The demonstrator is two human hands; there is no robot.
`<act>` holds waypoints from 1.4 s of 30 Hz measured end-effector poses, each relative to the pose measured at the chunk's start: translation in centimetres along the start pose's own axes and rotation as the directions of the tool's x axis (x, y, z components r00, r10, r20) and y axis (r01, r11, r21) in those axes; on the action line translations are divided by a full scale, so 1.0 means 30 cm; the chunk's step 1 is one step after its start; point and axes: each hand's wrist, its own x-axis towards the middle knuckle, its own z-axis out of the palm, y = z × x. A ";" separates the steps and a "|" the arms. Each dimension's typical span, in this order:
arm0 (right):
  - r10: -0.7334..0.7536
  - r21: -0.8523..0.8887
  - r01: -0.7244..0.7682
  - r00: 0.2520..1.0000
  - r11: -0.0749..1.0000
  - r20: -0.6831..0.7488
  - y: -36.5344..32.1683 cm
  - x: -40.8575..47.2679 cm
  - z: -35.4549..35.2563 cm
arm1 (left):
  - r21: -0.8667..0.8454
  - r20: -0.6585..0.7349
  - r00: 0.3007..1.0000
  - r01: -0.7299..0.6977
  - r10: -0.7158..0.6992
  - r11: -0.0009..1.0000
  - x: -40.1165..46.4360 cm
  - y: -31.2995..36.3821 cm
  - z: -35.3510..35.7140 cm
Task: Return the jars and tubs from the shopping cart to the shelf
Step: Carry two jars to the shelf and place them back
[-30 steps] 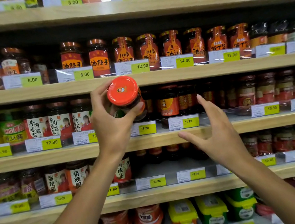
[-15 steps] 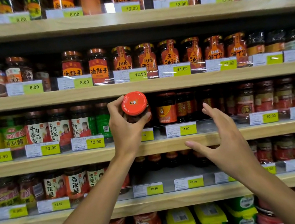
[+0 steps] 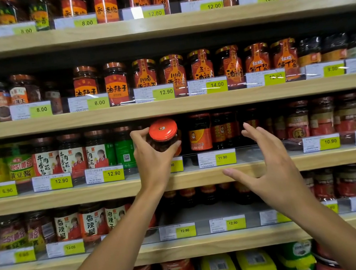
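Red-lidded jar point(image 3: 164, 138) tilted at the shelf point(image 3: 65, 197) front edge.
Left hand point(image 3: 153, 162) fingers curl round it; right hand point(image 3: 269, 166), spread, holds nothing.

Red lid point(image 3: 163, 129) is glinting on the dark jar point(image 3: 164, 143); yellow-green price tags point(image 3: 222, 157) are lining the pale wood shelf point(image 3: 65, 197); green-labelled jars point(image 3: 20, 164) are showing left, yellow and green tubs point(image 3: 256, 265) glowing below.
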 end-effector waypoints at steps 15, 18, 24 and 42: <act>0.009 -0.007 -0.009 0.999 1.000 0.031 0.036 0.036 0.020 | 0.339 0.086 0.984 0.120 -0.158 0.933 0.119 0.044 0.021; 0.013 -0.013 -0.013 0.999 1.000 0.043 0.035 0.037 0.022 | 0.403 0.195 0.971 0.047 -0.136 0.914 0.101 0.066 -0.008; 0.032 -0.073 -0.026 0.996 0.997 0.088 0.019 0.043 -0.007 | 0.393 0.327 0.943 -0.200 0.067 0.898 0.004 0.088 -0.129; 0.320 -0.639 -0.126 0.926 0.759 0.198 0.062 -0.474 -0.428 | -0.139 0.915 0.246 -0.554 0.321 0.821 -0.563 0.214 0.095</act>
